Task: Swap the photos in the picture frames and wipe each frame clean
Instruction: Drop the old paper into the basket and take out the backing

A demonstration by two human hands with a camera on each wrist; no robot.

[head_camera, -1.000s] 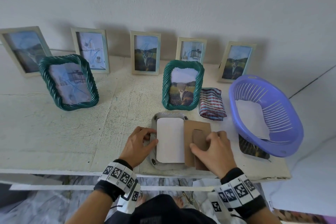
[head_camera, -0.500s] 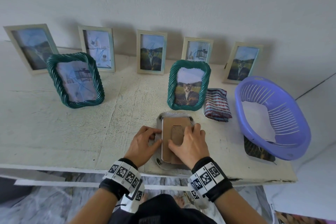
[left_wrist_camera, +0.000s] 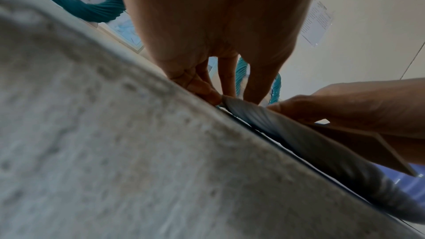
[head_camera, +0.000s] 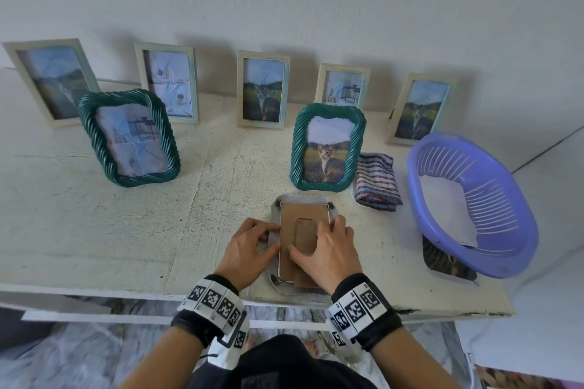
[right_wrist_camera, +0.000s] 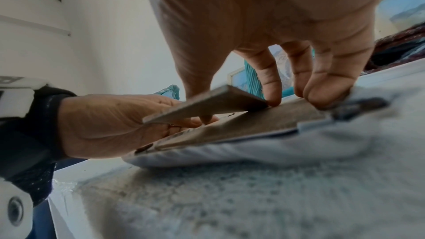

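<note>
A silver frame point(head_camera: 301, 198) lies face down near the table's front edge. A brown backing board point(head_camera: 298, 215) with its stand flap point(head_camera: 306, 234) covers its back. My left hand point(head_camera: 251, 245) holds the frame's left rim with curled fingers, thumb on the board's edge. My right hand point(head_camera: 331, 246) straddles the flap, bent fingertips on the board's right side and thumb at the left. In the right wrist view the flap point(right_wrist_camera: 207, 103) stands slightly raised off the board point(right_wrist_camera: 253, 123) between thumb and fingers point(right_wrist_camera: 271, 95). In the left wrist view my fingers point(left_wrist_camera: 207, 90) touch the frame's rim point(left_wrist_camera: 299, 134).
Two green twisted frames point(head_camera: 129, 136) point(head_camera: 327, 147) stand behind, and several pale frames point(head_camera: 262, 88) lean on the wall. A striped cloth point(head_camera: 376, 181) lies right of the work. A purple basket point(head_camera: 474, 265) holds a white sheet point(head_camera: 445, 208); a dark photo point(head_camera: 442, 259) pokes out beneath it.
My right hand slid the backing board left over the white photo back and set it into the frame. The left hand stayed at the frame's left rim.
</note>
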